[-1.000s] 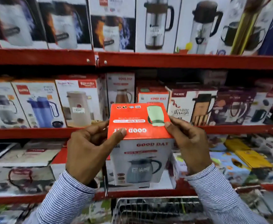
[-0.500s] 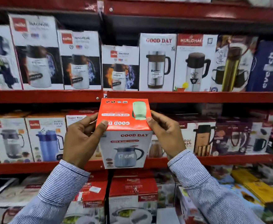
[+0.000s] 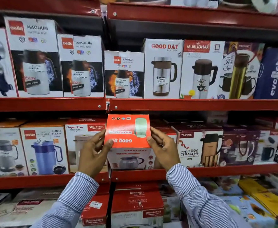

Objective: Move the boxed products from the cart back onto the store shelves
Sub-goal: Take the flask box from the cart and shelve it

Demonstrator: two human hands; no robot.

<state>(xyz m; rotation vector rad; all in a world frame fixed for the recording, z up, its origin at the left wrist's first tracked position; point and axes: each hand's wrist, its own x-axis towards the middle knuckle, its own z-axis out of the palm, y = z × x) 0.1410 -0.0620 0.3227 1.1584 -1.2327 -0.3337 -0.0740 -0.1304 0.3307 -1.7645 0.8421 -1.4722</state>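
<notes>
Centre of frame: a Good Day box (image 3: 127, 139), orange-red on top and white on its front with a jug pictured, held at the level of the middle shelf (image 3: 200, 171), between the Super Riva box (image 3: 84, 137) to its left and the Trueware box (image 3: 199, 145) to its right. The left hand (image 3: 94, 151) grips its left side, thumb on the top face; the right hand (image 3: 163, 149) clasps the right side likewise. Both wrists wear striped sleeves. Whether the box rests on the shelf cannot be told. Upper half of frame: the upper shelf (image 3: 192, 104) carries Cello Magnum boxes (image 3: 81, 65), a taller Good Day flask box (image 3: 163, 68) and a Murlidhar box (image 3: 200, 69).
</notes>
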